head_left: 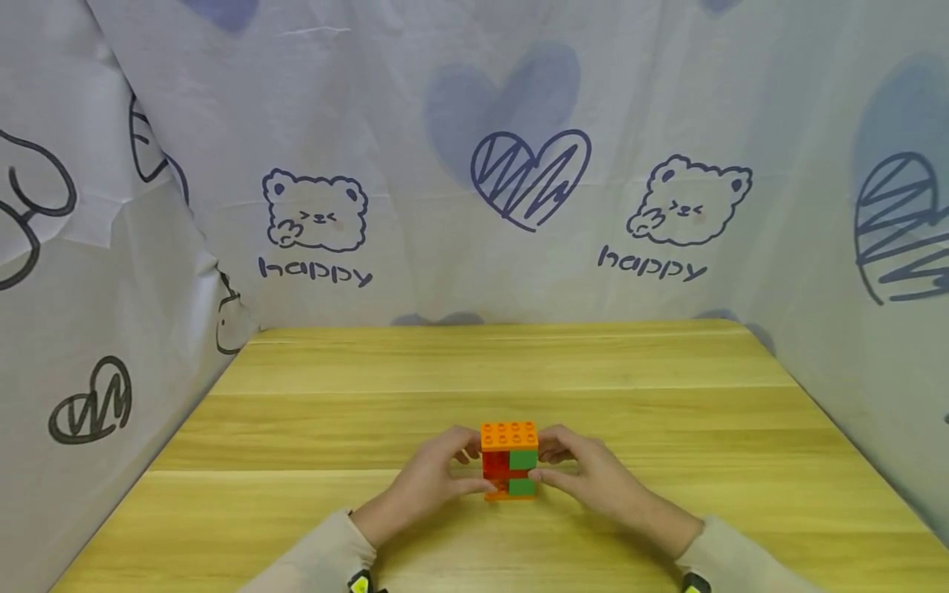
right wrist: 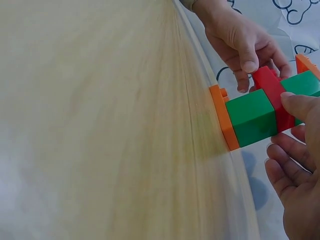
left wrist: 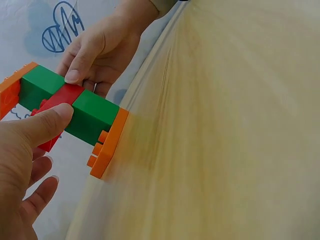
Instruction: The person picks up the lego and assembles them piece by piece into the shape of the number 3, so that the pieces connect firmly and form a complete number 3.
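Observation:
A small stack of toy building bricks [head_left: 522, 459] stands upright on the table between both hands. An orange studded plate [head_left: 508, 434] tops it, and another orange plate [left wrist: 108, 150] forms the base. Between them are two green bricks [right wrist: 251, 120] with a red brick [right wrist: 274, 97] sandwiched at mid-height. My left hand [head_left: 430, 478] holds the stack from the left, its thumb on the red brick. From the right, my right hand [head_left: 608, 490] pinches the same red brick, thumb in front and fingers behind. Some of the left side is hidden behind the left thumb.
The wood-grain table [head_left: 489, 358] spreads out around the hands. White cloth [head_left: 415, 165] printed with hearts, bears and the word "happy" hangs along its back and sides. Light sleeves [head_left: 319, 556] cover both forearms.

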A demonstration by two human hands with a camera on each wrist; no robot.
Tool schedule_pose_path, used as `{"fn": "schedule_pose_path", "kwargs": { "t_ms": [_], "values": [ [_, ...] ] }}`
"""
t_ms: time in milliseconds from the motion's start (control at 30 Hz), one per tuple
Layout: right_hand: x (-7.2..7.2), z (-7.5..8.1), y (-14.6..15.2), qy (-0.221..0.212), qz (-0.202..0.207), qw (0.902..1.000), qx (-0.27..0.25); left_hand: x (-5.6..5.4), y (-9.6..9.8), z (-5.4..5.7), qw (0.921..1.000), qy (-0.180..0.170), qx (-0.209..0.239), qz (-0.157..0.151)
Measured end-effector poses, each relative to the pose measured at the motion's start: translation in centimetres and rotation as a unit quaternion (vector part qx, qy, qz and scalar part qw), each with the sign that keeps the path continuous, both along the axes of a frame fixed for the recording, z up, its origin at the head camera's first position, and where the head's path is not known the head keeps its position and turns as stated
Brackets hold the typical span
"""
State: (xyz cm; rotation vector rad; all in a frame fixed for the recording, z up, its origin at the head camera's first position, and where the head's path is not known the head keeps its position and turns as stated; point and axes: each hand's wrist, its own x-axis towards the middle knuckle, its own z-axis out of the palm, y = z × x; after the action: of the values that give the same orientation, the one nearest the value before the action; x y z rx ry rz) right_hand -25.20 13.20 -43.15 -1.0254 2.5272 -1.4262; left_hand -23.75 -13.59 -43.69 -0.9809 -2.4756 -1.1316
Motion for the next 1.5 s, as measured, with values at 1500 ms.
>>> {"fn": "schedule_pose_path", "kwargs": {
  "t_ms": [1500],
  "values": [
    [-2.7,1.0,-1.1,-0.123,-0.057,0.9896,-0.048,-2.9,0.4,1.9,0.9911,0.019,-0.124,0.044]
  ]
}}
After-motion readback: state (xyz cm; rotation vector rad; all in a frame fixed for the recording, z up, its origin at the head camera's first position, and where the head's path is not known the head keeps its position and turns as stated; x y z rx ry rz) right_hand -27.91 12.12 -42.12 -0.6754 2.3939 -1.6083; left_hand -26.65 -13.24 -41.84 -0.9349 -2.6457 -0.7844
